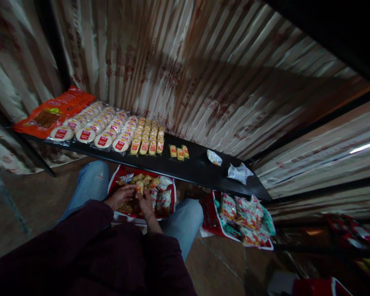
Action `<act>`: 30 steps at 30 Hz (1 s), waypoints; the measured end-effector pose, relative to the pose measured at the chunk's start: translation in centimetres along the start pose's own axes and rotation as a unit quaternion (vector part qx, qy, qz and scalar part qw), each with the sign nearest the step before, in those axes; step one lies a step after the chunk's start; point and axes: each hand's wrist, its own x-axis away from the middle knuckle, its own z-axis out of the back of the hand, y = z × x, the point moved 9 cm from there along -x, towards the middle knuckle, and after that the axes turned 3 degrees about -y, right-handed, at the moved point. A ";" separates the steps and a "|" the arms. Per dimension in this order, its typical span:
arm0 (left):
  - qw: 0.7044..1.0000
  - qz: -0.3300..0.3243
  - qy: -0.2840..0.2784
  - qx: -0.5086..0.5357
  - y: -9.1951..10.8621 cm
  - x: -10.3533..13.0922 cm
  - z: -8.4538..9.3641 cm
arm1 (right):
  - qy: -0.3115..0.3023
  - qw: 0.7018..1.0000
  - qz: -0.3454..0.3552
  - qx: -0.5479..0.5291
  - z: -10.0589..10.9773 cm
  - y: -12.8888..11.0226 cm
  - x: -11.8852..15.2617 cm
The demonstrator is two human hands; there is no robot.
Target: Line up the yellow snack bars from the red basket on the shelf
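Between my fingertips is a small yellow packaged snack point(139, 188) with a red and white label. My left hand point(122, 196) pinches it from the left, and my right hand point(146, 202) grips its lower right side. Both hands are above an open red and white box point(173, 197) between my knees. Inside the box lie more yellow snack packets point(154, 183) and several white printed packets point(163, 200). Part of the box is hidden under my hands and sleeves.
A black shelf point(197, 166) holds rows of round white packaged snacks point(103, 140), rows of yellow packets point(144, 146), three separate yellow packets point(180, 153), two crumpled wrappers point(214, 157) and an orange bag point(54, 113). At right stands another box of snack bags point(246, 213).
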 end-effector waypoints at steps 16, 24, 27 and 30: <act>0.868 -0.289 0.058 -0.398 4.3 1.0 -2.3 | 0.003 0.999 0.048 -0.012 0.4 -1.7 -0.2; 0.767 -0.425 0.122 -0.465 7.1 4.4 -4.1 | 0.027 0.985 0.153 0.068 0.9 -6.2 0.5; 0.752 -0.456 0.125 -0.459 8.6 5.1 -4.9 | 0.027 0.976 0.199 0.084 1.3 -8.7 0.5; 0.753 -0.459 0.134 -0.451 10.3 5.3 -5.3 | 0.028 0.967 0.233 0.103 1.6 -11.2 -0.2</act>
